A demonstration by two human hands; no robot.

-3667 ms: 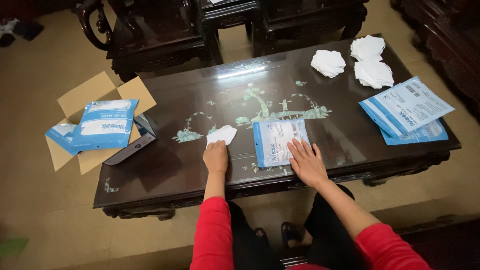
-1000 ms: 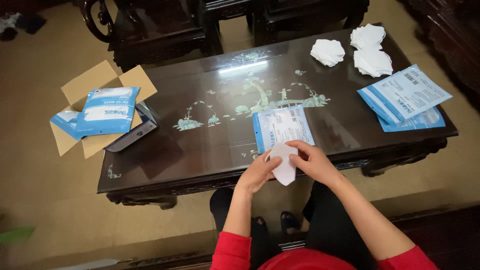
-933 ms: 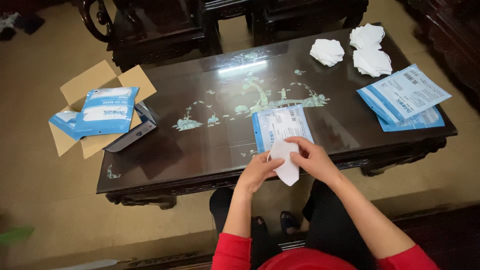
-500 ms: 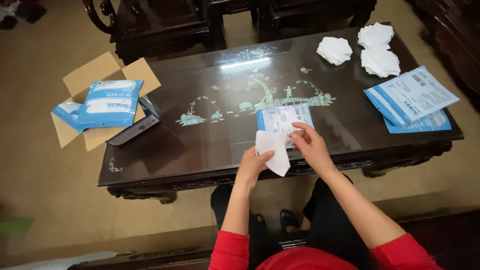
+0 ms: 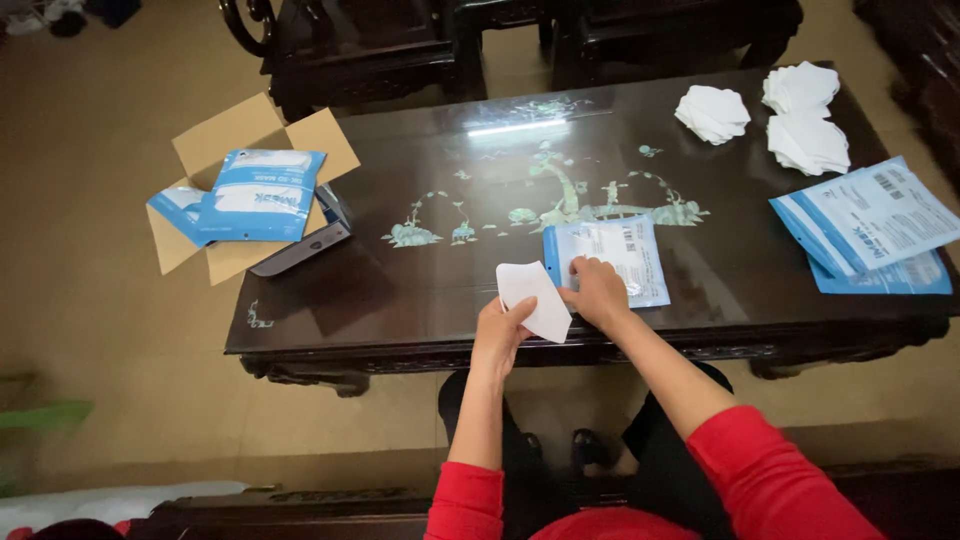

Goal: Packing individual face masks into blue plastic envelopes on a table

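Both my hands hold a flat white folded mask [image 5: 532,296] just above the near edge of the dark inlaid table [image 5: 420,290]. My left hand [image 5: 502,333] grips its lower left side. My right hand [image 5: 597,291] pinches its right edge, right beside a blue and white pouch [image 5: 618,258] lying flat on the table. Red sleeves cover both my forearms.
Three stacks of white masks [image 5: 712,111] sit at the table's far right, with a stack of blue pouches [image 5: 868,222] nearer. At the left end an open cardboard box [image 5: 236,135] holds more blue pouches [image 5: 262,193]. Dark wooden chairs [image 5: 350,45] stand behind the table.
Earlier my left hand touched the white mask on the table while my right lay on the pouch. Both hands then lifted the mask and now hold it further left, at the pouch's left edge.
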